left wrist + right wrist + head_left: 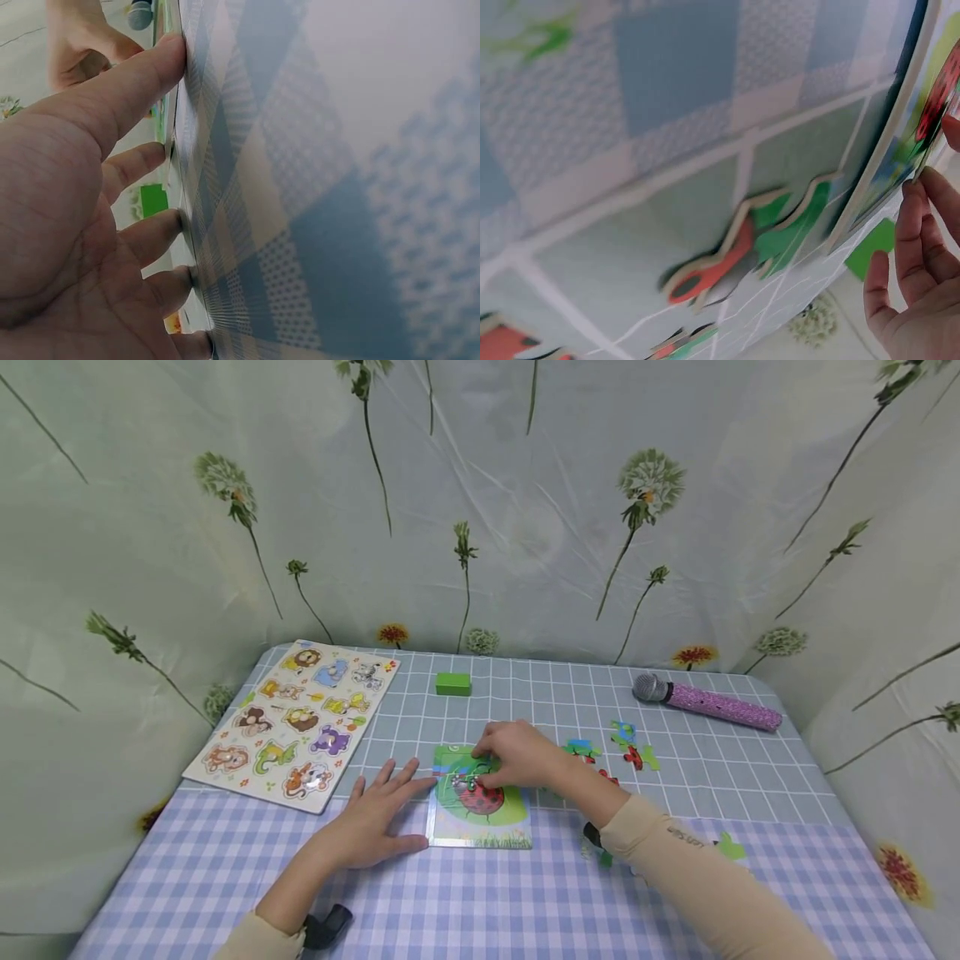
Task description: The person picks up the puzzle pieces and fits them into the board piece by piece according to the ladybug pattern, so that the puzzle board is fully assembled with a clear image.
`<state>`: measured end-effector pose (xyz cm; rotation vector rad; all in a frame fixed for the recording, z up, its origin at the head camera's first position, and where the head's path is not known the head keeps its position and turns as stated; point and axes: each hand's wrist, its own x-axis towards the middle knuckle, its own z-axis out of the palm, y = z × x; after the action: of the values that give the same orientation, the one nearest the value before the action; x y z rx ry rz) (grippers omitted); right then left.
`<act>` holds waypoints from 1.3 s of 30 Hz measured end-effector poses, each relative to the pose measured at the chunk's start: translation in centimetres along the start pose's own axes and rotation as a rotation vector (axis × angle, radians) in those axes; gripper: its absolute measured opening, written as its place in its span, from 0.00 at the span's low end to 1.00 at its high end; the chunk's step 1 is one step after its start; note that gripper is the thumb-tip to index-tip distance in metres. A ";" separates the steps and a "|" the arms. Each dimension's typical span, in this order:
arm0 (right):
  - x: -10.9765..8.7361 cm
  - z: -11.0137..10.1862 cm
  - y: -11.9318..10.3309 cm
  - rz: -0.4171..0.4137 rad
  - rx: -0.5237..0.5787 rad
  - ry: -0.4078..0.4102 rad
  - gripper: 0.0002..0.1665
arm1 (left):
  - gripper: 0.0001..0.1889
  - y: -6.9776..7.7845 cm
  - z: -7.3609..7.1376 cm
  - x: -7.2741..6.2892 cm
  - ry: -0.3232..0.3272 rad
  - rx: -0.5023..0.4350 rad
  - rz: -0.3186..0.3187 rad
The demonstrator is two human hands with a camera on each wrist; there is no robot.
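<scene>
A square ladybug jigsaw board [517, 817] lies at the middle of the table, partly covered by my right hand [525, 756]. That hand's thumb and fingers pinch a thin puzzle piece [921, 163] over the upper part of the picture; its edge shows in the right wrist view. My left hand [378, 822] is spread beside the board, thumb and index fingertips right at its left edge. In the left wrist view its other fingertips rest on the cloth. Loose jigsaw pieces [635, 758] with red and green print lie right of the board, some hidden behind my right forearm.
A board with cartoon animals [341, 777] lies at the left. Behind the jigsaw stands a small green block [453, 684]. A microphone with a glittery pink handle [720, 705] lies at the back right. Another green piece [729, 846] is near my right sleeve. A flowered curtain [540, 527] closes off the back.
</scene>
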<state>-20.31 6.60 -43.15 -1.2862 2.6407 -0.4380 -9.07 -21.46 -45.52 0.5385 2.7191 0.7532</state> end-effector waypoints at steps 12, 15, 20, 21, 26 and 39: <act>0.7 0.2 -0.6 0.013 -0.039 0.004 0.21 | 0.43 0.1 0.0 0.0 0.009 0.017 0.004; 1.0 0.3 -0.6 0.010 -0.059 0.011 0.22 | 0.43 0.2 0.0 -0.1 0.015 0.018 0.007; 1.3 0.4 -0.6 0.003 -0.082 0.026 0.23 | 0.43 0.3 0.0 -0.2 0.016 0.011 0.002; 1.4 0.5 -0.6 0.001 -0.081 0.027 0.23 | 0.43 0.3 0.0 -0.2 0.015 0.009 0.001; 1.5 0.5 -0.8 0.001 -0.053 0.022 0.22 | 0.43 0.4 0.0 -0.2 0.014 0.005 -0.005; 1.8 0.6 -1.2 0.006 -0.018 0.008 0.22 | 0.43 0.3 0.0 -0.2 0.005 -0.008 -0.007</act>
<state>-20.37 4.34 -43.40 -1.2842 2.6604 -0.4207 -8.81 -21.35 -45.34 0.5253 2.7206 0.7639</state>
